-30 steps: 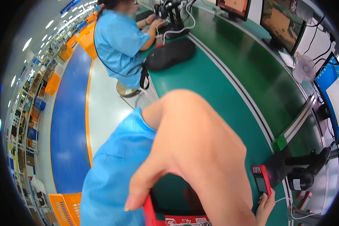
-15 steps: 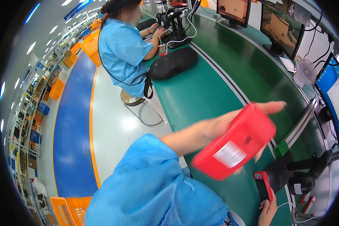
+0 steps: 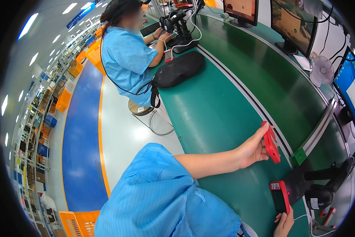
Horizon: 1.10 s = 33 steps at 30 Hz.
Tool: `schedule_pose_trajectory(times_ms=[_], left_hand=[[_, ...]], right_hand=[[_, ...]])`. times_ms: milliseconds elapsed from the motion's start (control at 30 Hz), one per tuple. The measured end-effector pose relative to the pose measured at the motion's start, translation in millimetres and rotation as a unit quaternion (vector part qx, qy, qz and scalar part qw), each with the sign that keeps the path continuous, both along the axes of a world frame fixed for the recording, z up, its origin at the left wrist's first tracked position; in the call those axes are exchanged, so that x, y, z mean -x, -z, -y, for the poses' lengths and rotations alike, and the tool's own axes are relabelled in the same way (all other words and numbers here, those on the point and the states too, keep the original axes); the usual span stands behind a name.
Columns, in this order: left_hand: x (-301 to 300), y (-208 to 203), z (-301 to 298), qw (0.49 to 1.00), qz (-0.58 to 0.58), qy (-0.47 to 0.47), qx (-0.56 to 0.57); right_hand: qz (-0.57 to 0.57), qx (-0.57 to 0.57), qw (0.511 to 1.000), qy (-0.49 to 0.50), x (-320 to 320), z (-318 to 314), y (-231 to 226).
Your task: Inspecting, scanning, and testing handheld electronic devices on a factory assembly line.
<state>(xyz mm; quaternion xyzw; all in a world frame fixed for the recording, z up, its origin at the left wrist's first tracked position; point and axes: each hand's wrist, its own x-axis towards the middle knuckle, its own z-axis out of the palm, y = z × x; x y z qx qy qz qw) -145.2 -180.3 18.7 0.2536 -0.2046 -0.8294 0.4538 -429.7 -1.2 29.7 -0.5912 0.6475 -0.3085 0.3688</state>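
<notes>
1. Carried red device [image 3: 271, 145] farther off since half a second ago, over green desk [image 3: 209, 106].
2. Gripping it tilted, nearly edge-on, in left hand [image 3: 248, 153]: thumb at upper end, fingers curled at near side.
3. Holding second red device [image 3: 280, 198], dark screen showing, in right hand [image 3: 284, 224], fingers on lower end; just beside black stand [image 3: 298, 183]. Cannot tell if touching desk.

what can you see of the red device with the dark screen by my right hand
The red device is a slim slab with a dark screen, a red side edge and a red-and-white printed strip at its upper end. The casing looks like hard plastic. Its screen faces the camera, and the right hand grips its lower end. Whether it touches the green tabletop is unclear.
</notes>
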Motion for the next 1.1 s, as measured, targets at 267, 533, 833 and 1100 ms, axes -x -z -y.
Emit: schedule_pose_trajectory(times_ms=[267,533,833,1100], left_hand=[[4,18,0,0.999,0.003,0.034,-0.040],[9,2,-15,0.998,0.011,0.009,-0.068],[14,-13,-24,0.994,0.070,0.072,-0.033],[11,3,-23,0.993,0.079,0.059,0.057]], right_hand=[[-0.008,0.012,1.000,-0.012,-2,2,-3],[-0.102,-0.002,0.995,-0.013,10,-13,-24],[0.091,0.024,0.962,0.258,93,-30,-27],[0.152,-0.049,0.956,0.245,156,93,-7]])
